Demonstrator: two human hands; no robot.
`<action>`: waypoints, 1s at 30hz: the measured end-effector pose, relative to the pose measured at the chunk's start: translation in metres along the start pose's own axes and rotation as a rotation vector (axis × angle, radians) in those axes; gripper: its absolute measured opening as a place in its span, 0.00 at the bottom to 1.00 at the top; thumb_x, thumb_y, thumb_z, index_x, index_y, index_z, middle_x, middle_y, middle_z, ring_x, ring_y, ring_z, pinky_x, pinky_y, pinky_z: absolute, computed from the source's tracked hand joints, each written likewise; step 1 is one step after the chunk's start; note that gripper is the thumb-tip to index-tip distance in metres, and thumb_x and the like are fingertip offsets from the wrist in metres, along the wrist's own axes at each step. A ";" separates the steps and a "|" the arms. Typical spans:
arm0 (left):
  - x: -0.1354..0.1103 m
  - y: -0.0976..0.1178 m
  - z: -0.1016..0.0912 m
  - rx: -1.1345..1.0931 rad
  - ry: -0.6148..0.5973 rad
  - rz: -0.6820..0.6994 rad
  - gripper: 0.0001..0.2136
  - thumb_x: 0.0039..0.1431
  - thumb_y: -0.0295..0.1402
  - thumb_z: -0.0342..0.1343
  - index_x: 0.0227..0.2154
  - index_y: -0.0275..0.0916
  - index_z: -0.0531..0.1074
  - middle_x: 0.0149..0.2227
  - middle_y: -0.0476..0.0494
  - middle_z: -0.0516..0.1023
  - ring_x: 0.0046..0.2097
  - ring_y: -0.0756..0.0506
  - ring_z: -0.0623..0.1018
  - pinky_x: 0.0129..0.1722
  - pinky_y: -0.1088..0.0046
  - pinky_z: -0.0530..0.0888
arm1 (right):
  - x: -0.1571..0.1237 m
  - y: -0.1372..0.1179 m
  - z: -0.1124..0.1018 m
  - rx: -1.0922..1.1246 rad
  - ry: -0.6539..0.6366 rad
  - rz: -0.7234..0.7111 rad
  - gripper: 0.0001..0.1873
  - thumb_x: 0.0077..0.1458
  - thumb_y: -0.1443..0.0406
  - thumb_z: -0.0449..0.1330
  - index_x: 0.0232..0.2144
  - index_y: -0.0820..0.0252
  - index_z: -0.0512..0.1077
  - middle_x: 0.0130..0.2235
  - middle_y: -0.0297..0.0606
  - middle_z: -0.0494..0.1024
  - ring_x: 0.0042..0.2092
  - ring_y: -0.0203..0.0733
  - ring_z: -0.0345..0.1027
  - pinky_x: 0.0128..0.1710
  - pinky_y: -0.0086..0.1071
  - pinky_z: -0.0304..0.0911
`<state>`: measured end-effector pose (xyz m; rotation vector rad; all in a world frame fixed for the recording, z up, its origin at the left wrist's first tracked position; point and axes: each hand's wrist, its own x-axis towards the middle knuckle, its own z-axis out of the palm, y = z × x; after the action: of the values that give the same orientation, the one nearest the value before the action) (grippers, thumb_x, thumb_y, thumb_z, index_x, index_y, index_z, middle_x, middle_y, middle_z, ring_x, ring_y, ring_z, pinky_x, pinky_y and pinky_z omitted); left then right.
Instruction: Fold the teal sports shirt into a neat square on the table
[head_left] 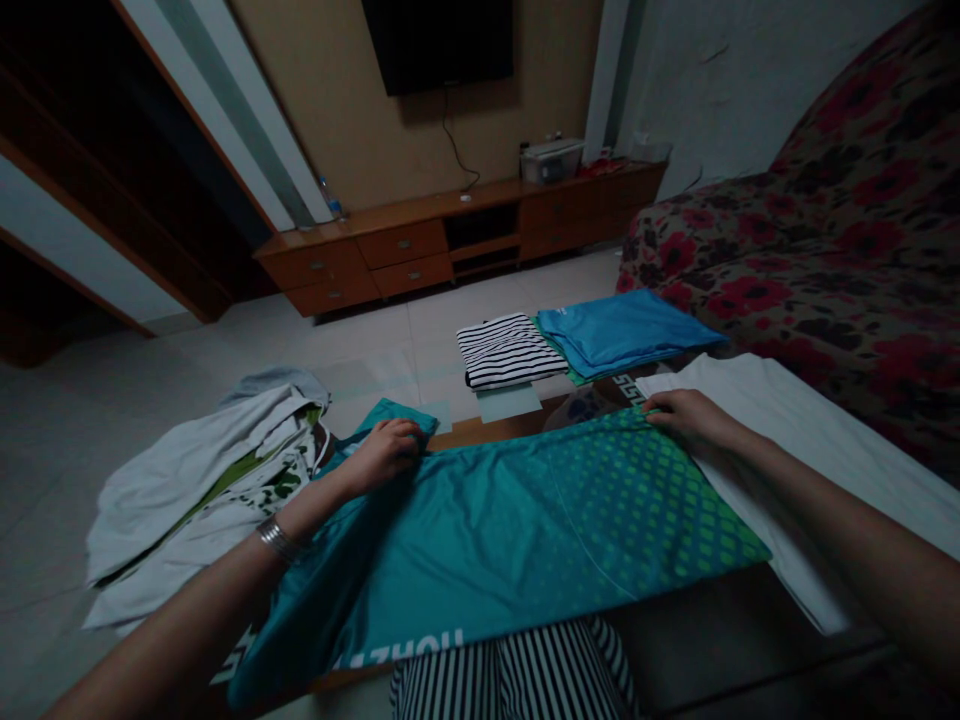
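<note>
A teal sports shirt (480, 530) with a green dotted pattern at its right end lies stretched lengthwise in front of me, white lettering along its near edge. My left hand (386, 452), with a silver bracelet at the wrist, has its fingers curled on the shirt's far edge near the left end. At the far right corner, my right hand (679, 412) pinches the green-dotted cloth between thumb and fingers. Under my right forearm is a white garment (795, 440), partly covered by the arm. Left of the shirt lies a crumpled white jacket (195, 490) with green parts.
Beyond the shirt sit a folded black-and-white striped garment (510, 350) and a folded blue garment (630, 330). A flowered sofa (840, 230) stands on the right. A low wooden cabinet (409, 245) with a plastic box (553, 160) runs along the far wall under a television (442, 45).
</note>
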<state>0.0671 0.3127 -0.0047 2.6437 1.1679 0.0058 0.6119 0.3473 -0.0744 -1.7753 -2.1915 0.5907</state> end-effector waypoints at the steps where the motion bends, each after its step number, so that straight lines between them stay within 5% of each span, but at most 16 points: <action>1: 0.003 -0.001 -0.001 -0.065 -0.018 0.021 0.06 0.56 0.29 0.51 0.31 0.37 0.73 0.49 0.40 0.73 0.53 0.42 0.68 0.53 0.64 0.63 | 0.000 -0.001 -0.001 0.000 0.001 -0.003 0.12 0.45 0.62 0.60 0.32 0.61 0.78 0.34 0.40 0.80 0.36 0.47 0.71 0.34 0.31 0.60; 6: 0.015 -0.003 0.002 -0.248 -0.134 -0.005 0.05 0.52 0.26 0.50 0.29 0.36 0.71 0.48 0.42 0.74 0.48 0.45 0.73 0.48 0.71 0.69 | 0.003 -0.008 -0.008 -0.007 0.009 -0.048 0.11 0.46 0.64 0.60 0.33 0.60 0.78 0.35 0.38 0.80 0.38 0.44 0.71 0.37 0.30 0.61; 16: 0.022 -0.012 0.004 -0.089 -0.220 -0.017 0.04 0.49 0.27 0.52 0.27 0.36 0.71 0.34 0.45 0.72 0.38 0.45 0.70 0.40 0.73 0.66 | 0.027 -0.016 -0.003 -0.201 -0.035 -0.019 0.19 0.45 0.65 0.63 0.42 0.57 0.75 0.41 0.37 0.78 0.41 0.43 0.69 0.35 0.27 0.57; 21: 0.019 -0.022 0.010 -0.099 -0.185 -0.072 0.05 0.50 0.32 0.55 0.28 0.36 0.71 0.32 0.46 0.72 0.37 0.46 0.69 0.39 0.74 0.64 | 0.029 -0.022 -0.008 -0.287 -0.110 -0.051 0.08 0.44 0.64 0.63 0.30 0.60 0.75 0.35 0.39 0.77 0.38 0.41 0.68 0.33 0.27 0.55; 30: -0.023 -0.008 -0.036 -0.289 -0.030 -0.217 0.10 0.50 0.37 0.57 0.29 0.33 0.72 0.34 0.44 0.71 0.39 0.46 0.70 0.42 0.72 0.67 | -0.025 -0.039 -0.056 0.344 0.015 -0.067 0.17 0.42 0.53 0.62 0.27 0.62 0.70 0.27 0.34 0.74 0.31 0.39 0.67 0.32 0.30 0.60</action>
<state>0.0414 0.3093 0.0306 2.2518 1.3271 0.0880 0.6083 0.3249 -0.0061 -1.5172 -1.9855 0.8743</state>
